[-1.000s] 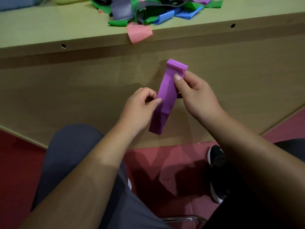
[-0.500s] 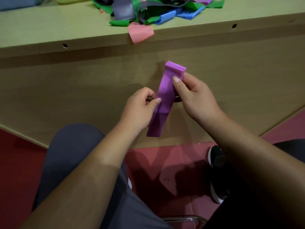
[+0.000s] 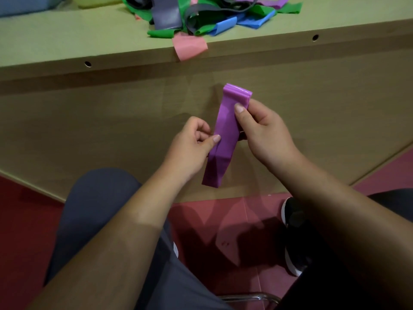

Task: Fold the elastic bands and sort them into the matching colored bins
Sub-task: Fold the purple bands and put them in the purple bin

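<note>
A purple elastic band (image 3: 224,137), folded into several layers, hangs upright in front of the desk's side panel. My right hand (image 3: 266,135) pinches it near its folded top, thumb on the front. My left hand (image 3: 192,148) pinches its left edge around the middle, and the lower end hangs free. On the desk top lies a heap of loose bands (image 3: 207,16) in green, grey, blue and purple. A pink band (image 3: 190,47) droops over the desk's front edge.
The desk edge (image 3: 290,45) runs across the top, with a wooden panel below it. A blue bin (image 3: 22,5) and a yellow bin (image 3: 93,0) show at the far left corner. My knees, a black shoe (image 3: 295,231) and red floor lie below.
The band and both hands have barely shifted; the grips are the same, and the hanging lower end swung slightly.
</note>
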Demonstrator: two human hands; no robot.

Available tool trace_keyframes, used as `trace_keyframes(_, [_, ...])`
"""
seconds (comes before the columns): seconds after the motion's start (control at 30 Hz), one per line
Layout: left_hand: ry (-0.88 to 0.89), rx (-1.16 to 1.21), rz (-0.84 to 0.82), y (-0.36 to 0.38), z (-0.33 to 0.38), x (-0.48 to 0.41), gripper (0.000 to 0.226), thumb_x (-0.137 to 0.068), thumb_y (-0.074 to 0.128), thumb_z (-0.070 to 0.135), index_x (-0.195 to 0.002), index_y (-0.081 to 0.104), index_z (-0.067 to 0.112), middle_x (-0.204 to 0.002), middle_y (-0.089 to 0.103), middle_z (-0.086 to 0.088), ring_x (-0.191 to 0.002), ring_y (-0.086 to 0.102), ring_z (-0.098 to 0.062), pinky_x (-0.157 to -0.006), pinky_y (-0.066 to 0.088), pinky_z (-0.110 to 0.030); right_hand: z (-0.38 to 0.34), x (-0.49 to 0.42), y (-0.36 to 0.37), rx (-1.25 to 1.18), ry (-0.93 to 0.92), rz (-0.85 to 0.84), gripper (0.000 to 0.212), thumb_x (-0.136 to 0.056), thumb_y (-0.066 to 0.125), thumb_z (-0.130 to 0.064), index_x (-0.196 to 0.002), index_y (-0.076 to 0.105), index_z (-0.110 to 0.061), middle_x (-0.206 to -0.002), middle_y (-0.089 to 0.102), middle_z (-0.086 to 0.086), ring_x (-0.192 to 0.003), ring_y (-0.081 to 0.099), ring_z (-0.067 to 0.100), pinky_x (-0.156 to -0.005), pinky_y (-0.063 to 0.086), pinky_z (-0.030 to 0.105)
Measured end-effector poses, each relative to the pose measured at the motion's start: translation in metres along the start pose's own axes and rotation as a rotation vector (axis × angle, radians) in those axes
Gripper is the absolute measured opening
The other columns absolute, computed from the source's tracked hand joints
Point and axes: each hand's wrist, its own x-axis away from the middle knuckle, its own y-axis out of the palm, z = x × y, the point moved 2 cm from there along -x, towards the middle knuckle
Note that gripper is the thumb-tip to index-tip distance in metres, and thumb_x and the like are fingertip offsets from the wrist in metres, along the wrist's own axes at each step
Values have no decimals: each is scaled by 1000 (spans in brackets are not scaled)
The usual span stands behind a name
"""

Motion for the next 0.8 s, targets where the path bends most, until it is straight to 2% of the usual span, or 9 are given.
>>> trace_keyframes(0.1, [-16, 21, -56, 1, 3, 1, 12, -99, 71, 13, -105, 62, 17, -83, 64, -8, -75, 59, -19, -74, 56, -40, 0, 0, -2, -1, -2, -5, 25, -108, 55, -44, -117, 74, -30, -100, 76, 11, -96, 72, 42, -83, 59, 64])
trace_keyframes(0.2, [-13, 35, -110, 2, 5, 3, 2, -102, 68, 9, -103, 68, 10, -86, 65, -3, -77, 60, -14, -74, 58, -32, -2, 0, -4, 12, -6, -2, 26, -108, 55, -45, -118, 74, -33, -101, 77, 7, -99, 73, 39, -87, 59, 63])
trace_keyframes(0.3, [9, -23, -120, 2, 5, 3, 18, -102, 68, 12, -86, 67, 18, -73, 63, 7, -69, 59, -9, -75, 59, -34, -4, 1, -5, 11, -16, -8, 25, -108, 54, -44, -117, 75, -32, -99, 76, 8, -99, 72, 40, -87, 58, 63])
trace_keyframes(0.47, [27, -54, -139, 3, 6, 5, 22, -104, 66, 15, -82, 65, 18, -76, 61, 0, -68, 58, -9, -69, 56, -24, -6, 2, -4, 37, -40, -13, 25, -109, 54, -44, -119, 74, -32, -98, 75, 8, -95, 72, 36, -86, 58, 62])
trace_keyframes(0.53, [21, -60, -153, 3, 7, 5, 19, -105, 64, 15, -86, 65, 11, -76, 61, -1, -66, 59, -10, -67, 56, -25, -8, 3, -4, 49, -46, -6, 24, -110, 54, -40, -119, 74, -31, -92, 74, 0, -87, 69, 21, -86, 59, 55])
trace_keyframes(0.6, [11, -47, -164, 4, 7, 6, 18, -105, 63, 14, -91, 64, 4, -76, 62, -4, -64, 60, -13, -65, 56, -27, -9, 4, -4, 28, -49, 2, 22, -112, 54, -34, -118, 74, -29, -90, 70, -11, -86, 63, 7, -83, 56, 39])
trace_keyframes(0.67, [20, -33, -168, 5, 8, 7, 18, -106, 62, 15, -92, 64, 3, -77, 61, -5, -64, 59, -14, -63, 56, -27, -10, 5, -4, -9, -35, 9, 22, -112, 54, -30, -118, 74, -24, -94, 69, -10, -88, 61, 5, -85, 52, 35])
trace_keyframes(0.73, [32, -27, -176, 7, 7, 7, 17, -106, 63, 16, -91, 66, 7, -77, 62, -4, -67, 58, -12, -65, 55, -26, -8, 5, -2, -68, -24, 2, 24, -112, 54, -31, -119, 74, -21, -95, 68, -4, -90, 61, 10, -86, 51, 40])
trace_keyframes(0.8, [38, -30, -191, 9, 6, 7, 16, -104, 66, 17, -91, 68, 10, -78, 64, -2, -70, 59, -12, -69, 56, -34, -8, 5, -2, -112, -5, 7, 25, -112, 53, -31, -118, 74, -20, -92, 66, -4, -87, 58, 11, -81, 48, 39])
